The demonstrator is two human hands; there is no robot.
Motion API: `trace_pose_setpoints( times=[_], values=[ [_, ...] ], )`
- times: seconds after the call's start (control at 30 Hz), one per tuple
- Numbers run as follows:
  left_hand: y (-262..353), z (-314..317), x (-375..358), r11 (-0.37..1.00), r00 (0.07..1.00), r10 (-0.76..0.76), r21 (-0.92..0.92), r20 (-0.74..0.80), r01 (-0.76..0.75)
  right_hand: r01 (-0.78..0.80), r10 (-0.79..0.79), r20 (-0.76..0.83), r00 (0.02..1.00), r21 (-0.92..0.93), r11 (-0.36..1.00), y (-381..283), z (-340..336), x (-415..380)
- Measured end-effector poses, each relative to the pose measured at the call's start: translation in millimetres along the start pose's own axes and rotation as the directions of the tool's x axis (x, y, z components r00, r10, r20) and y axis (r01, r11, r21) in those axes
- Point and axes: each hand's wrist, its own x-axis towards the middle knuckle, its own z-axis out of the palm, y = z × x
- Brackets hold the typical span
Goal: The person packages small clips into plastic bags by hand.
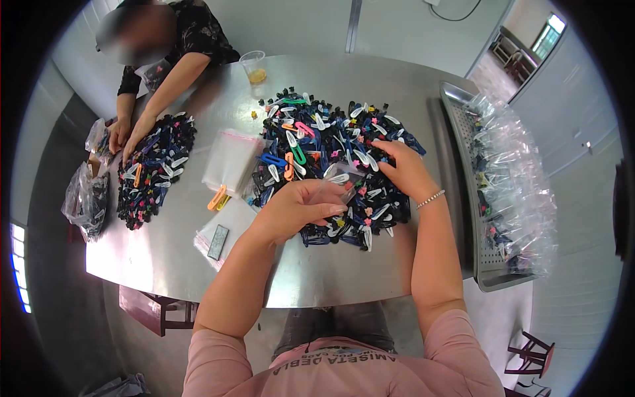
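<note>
A big heap of mixed hair clips (317,142) lies on the steel table, mostly dark with white, blue, green, orange and pink ones. My left hand (294,208) is closed on a small clear plastic bag (344,175) over the near side of the heap, thumb pointing right. Some clips show at the bag, in it or through it. At the heap's right side, my right hand (407,173) has its fingers among the clips, thumb and forefinger apart.
Left of the heap lie stacked clear bags (228,162) and another stack under a metal block (217,242). A perforated tray (486,264) of filled bags stands right. Across the table, a person handles a second clip pile (159,165). A plastic cup (254,67) stands behind.
</note>
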Motion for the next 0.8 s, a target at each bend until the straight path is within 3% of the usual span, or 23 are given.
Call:
trace_pose_setpoints(
  times=[0.1, 0.17, 0.2, 0.27, 0.3, 0.37, 0.4, 0.53, 0.63, 0.8],
  values=[
    [-4, 0, 1, 0.999, 1.0, -0.019, -0.029, 0.005, 0.019, 0.023, -0.022, 0.014, 1.0, -0.087, 0.996, 0, -1, 2],
    [-4, 1, 1, 0.999, 0.999, -0.032, -0.036, 0.008, 0.032, -0.063, 0.066, -0.072, 0.995, 0.041, 0.997, -1, 0, 2],
    [-4, 2, 1, 0.998, 0.999, -0.041, -0.049, 0.008, 0.042, -0.064, 0.067, -0.073, 0.995, 0.042, 0.997, -5, -4, 2],
    [-5, 2, 1, 0.998, 0.999, -0.043, -0.052, 0.017, 0.044, -0.259, 0.273, -0.052, 0.961, 0.187, 0.947, -15, -14, 3],
    [-5, 2, 1, 0.997, 0.999, -0.045, -0.056, 0.025, 0.047, -0.259, 0.273, -0.051, 0.961, 0.188, 0.948, -12, -14, 3],
    [-4, 3, 0, 0.997, 0.998, -0.054, -0.06, 0.019, 0.055, -0.269, 0.313, 0.01, 0.95, 0.536, 0.8, -1, -13, 6],
    [-4, 4, 0, 0.996, 0.998, -0.064, -0.065, 0.014, 0.065, -0.293, 0.355, 0.025, 0.935, 0.618, 0.73, -11, -18, 5],
    [-6, 4, 1, 0.995, 0.998, -0.053, -0.079, 0.035, 0.056, -0.279, 0.363, 0.065, 0.929, 0.767, 0.577, -20, -23, 3],
    [-10, 4, 3, 0.993, 0.997, -0.071, -0.097, 0.029, 0.073, -0.237, 0.298, 0.08, 0.951, 0.807, 0.541, -29, -27, 1],
    [-10, 5, 3, 0.988, 0.995, -0.095, -0.122, 0.026, 0.098, -0.13, 0.104, 0.081, 0.991, 0.73, 0.671, -64, -32, -9]
  ],
)
